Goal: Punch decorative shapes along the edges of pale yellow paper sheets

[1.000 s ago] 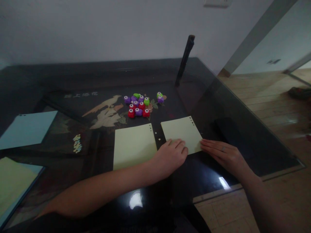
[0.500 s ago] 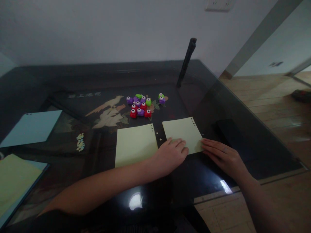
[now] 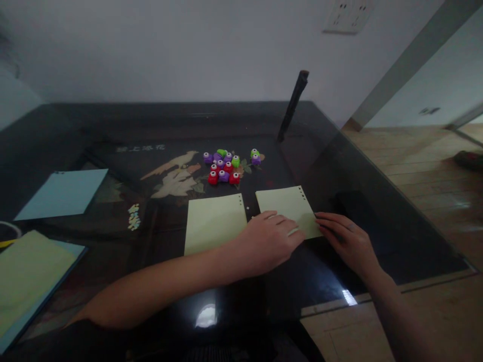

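A pale yellow-green stack of paper [image 3: 281,199] lies on the dark glossy table, with small punched holes near its upper right corner. My left hand [image 3: 273,236] reaches across to it, fingers slightly bent and apart over its lower part. At the right edge of the paper, my right hand [image 3: 345,244] has its fingertips close together on the edge, the thumb partly hidden. To the left lies a similar pale sheet [image 3: 213,221], also punched at its upper right corner and partly covered by my left forearm. A tiny cut-out [image 3: 248,207] rests between the two.
Small red, purple and green craft punches [image 3: 223,176] cluster behind the papers. Colored paper cut-outs [image 3: 134,217] form a pile leftward. A blue sheet [image 3: 64,193] and a yellow sheet [image 3: 33,274] lie at left. A black stick-like object [image 3: 293,105] stands at the back right.
The view has shifted slightly, so the table things appear a little lower and further right. My left hand's fingers have moved slightly right over the paper; my right hand stays at its edge.
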Motion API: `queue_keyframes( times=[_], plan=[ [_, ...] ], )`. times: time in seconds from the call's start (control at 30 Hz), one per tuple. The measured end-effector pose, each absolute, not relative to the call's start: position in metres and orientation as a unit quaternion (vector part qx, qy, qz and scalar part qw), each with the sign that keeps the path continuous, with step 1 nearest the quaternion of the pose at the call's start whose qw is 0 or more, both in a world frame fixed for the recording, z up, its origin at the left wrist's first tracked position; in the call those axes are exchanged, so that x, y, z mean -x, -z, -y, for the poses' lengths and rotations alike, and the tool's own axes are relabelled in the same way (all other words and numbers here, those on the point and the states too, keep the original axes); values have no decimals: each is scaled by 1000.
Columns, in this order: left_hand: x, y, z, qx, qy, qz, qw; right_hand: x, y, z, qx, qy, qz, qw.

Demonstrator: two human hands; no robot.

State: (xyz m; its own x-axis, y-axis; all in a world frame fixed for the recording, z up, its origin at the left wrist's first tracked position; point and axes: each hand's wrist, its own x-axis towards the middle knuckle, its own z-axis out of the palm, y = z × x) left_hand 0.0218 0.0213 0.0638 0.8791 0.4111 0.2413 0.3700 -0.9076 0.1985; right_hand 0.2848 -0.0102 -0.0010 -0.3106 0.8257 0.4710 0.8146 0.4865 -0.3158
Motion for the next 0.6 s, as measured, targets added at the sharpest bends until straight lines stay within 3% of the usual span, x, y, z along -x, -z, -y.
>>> queue_keyframes(
  times=[0.23,0.4,0.6],
  plan=[
    [75,-46,-61,-891,-183,-398,116,-224,-23,-23,492,-74,822,278],
    [144,-12,-66,-824,-220,-509,119,-161,-24,-62,446,-104,869,189],
    [153,-1,-59,-817,-155,-545,111,-125,-16,-99,416,-69,903,80]
  ],
)
